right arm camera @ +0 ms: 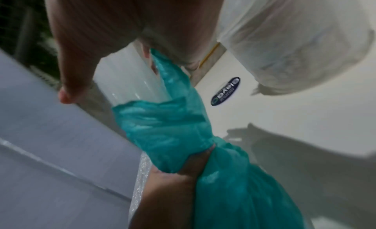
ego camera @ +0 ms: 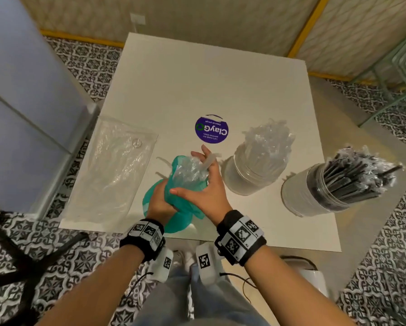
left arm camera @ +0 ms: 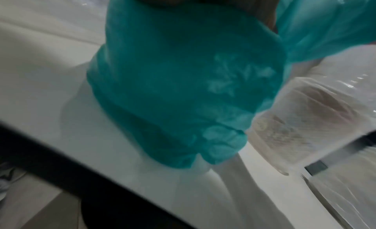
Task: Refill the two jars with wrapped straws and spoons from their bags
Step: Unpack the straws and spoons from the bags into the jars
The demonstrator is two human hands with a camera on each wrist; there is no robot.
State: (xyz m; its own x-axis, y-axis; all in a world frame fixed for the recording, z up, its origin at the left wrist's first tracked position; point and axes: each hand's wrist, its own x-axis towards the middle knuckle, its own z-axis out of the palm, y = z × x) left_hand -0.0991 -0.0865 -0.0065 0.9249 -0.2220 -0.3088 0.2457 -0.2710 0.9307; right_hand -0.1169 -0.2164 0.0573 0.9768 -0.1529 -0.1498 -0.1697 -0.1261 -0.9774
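Observation:
My left hand (ego camera: 158, 198) grips the bunched neck of a teal plastic bag (ego camera: 173, 215) near the table's front edge. In the right wrist view the left hand (right arm camera: 168, 192) squeezes the teal bag (right arm camera: 173, 120) from below. My right hand (ego camera: 206, 184) holds a bundle of clear-wrapped spoons (ego camera: 187, 171) at the bag's mouth, thumb out and one spoon between its fingers. To the right stands the spoon jar (ego camera: 251, 175), packed with wrapped spoons. Further right, the straw jar (ego camera: 298, 196) is full of wrapped black straws (ego camera: 357, 175). The left wrist view shows the teal bag (left arm camera: 183, 79) and the spoon jar (left arm camera: 305, 120).
An empty clear plastic bag (ego camera: 117, 165) lies flat on the left of the white table (ego camera: 197, 78). A round purple sticker (ego camera: 211, 129) sits mid-table. A pale cabinet (ego camera: 20, 102) stands left and green chairs (ego camera: 397, 78) at the far right.

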